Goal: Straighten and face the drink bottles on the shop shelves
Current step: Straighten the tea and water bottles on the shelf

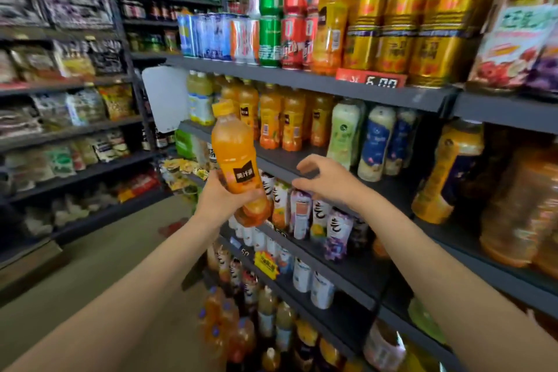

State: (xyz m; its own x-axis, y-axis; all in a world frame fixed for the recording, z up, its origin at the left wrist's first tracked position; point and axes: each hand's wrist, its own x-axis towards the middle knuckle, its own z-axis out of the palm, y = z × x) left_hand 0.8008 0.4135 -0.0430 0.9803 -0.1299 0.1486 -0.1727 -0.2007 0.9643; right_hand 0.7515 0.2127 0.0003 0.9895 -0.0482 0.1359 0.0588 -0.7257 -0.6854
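My left hand [222, 201] grips the lower part of an orange juice bottle [234, 154], held in the air in front of the shelves, tilted slightly left with its black label facing me. My right hand [324, 180] hovers just to the right of the bottle, fingers loosely curled and holding nothing. Behind the bottle, a row of matching orange juice bottles [282, 119] stands on the middle shelf [280, 161], some with labels turned sideways. One more orange bottle [332, 18] stands among cans on the shelf above.
Gold cans [401, 21] and red and green cans [282, 9] fill the top shelf. Pale green and blue bottles [367, 139] stand right of the orange row. Small cartons and bottles [305, 214] line the lower shelves. Snack shelves [69, 75] run along the aisle's left side.
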